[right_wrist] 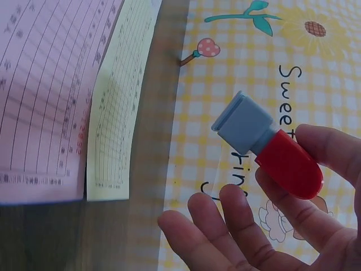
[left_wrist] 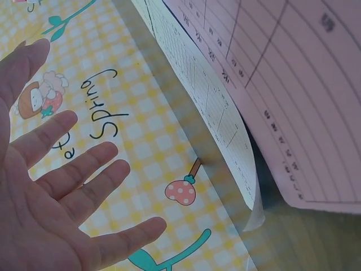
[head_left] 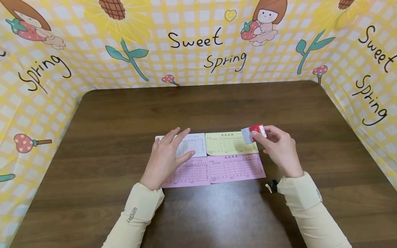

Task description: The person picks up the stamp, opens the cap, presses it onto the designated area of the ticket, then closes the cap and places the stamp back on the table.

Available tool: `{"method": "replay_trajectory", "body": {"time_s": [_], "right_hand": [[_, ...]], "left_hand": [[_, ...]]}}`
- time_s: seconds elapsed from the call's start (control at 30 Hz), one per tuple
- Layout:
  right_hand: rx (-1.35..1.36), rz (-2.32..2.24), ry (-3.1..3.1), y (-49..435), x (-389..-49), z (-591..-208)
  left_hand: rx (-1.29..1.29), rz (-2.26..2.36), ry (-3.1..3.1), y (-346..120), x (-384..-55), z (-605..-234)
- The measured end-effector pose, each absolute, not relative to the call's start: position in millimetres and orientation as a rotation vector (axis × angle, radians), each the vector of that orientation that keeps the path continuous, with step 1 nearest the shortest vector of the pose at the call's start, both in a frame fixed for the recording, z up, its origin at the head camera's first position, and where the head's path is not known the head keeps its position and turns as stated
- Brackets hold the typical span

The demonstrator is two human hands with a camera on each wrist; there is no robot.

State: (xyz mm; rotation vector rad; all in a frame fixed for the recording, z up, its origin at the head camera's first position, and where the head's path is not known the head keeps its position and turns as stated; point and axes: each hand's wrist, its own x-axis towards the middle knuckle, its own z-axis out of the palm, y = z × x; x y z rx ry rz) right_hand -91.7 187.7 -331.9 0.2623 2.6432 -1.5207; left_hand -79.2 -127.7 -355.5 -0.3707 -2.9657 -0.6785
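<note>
My right hand (head_left: 280, 146) pinches a small stamp (head_left: 256, 132) between thumb and forefinger. This stamp has a red handle and a grey block head (right_wrist: 242, 121), which points left over the right end of the yellow form (head_left: 221, 144). In the right wrist view the other fingers are loosely bent, away from it. My left hand (head_left: 165, 160) hovers with spread fingers over the white form (head_left: 193, 146) and the left pink form (head_left: 189, 174), covering part of both. Its palm and fingers hold nothing in the left wrist view. A second pink form (head_left: 235, 168) lies below the yellow one.
The printed forms lie edge to edge on a dark wooden table (head_left: 198, 106). A yellow checked cloth (head_left: 192, 20) with drawings stands around the back and both sides. A small black object (head_left: 271, 186) shows beside the right cuff.
</note>
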Motion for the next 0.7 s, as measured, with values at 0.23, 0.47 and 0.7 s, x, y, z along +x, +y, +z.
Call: {"method": "replay_trajectory", "body": {"time_s": [0.23, 0.47, 0.7], "right_hand": [[0.246, -1.601, 2.56, 182.8, -90.9, -333.1], [0.228, -1.679, 2.474, 176.7, -88.5, -333.7], [0.228, -1.708, 2.437, 169.9, -87.8, -332.3]], "left_hand": [[-0.387, -0.702, -2.93, -130.0, -79.7, -356.1], [-0.397, -0.736, -2.916, -127.8, -80.6, -356.0], [-0.415, -0.748, -2.88, -126.8, -81.4, -354.9]]}}
